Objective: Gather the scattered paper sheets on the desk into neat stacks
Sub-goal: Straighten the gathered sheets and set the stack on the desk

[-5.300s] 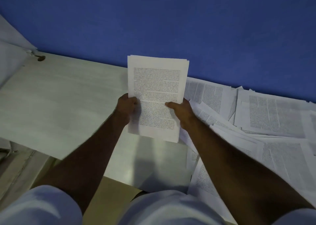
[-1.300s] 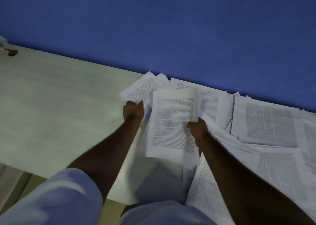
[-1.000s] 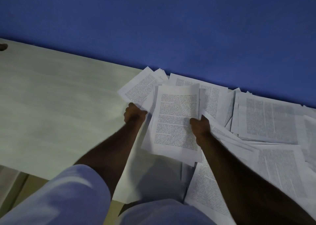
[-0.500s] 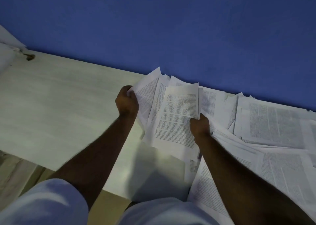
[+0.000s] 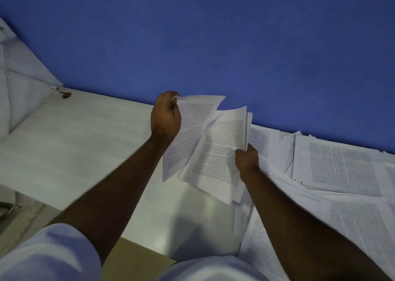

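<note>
Here the left hand (image 5: pixel 165 115) pinches the top corner of a loose page (image 5: pixel 186 131), fingers curled round its edge, while the right hand (image 5: pixel 246 158) grips the right edge of a small bundle (image 5: pixel 220 152) of printed sheets — both lifted clear of the desk (image 5: pixel 74 142). The page and the bundle overlap crookedly, fanned apart at the top. To do this step well, I would slide the loose page flat behind or onto the bundle, loosen both grips a little, and tap the lower edges on the bare desk until the corners line up — squeezing hard now would likely crease the bent page. Then it can be laid on the open left part of the desk. Many scattered sheets (image 5: pixel 342 169) lie overlapping on the right, along the blue wall (image 5: pixel 213 35).
</note>
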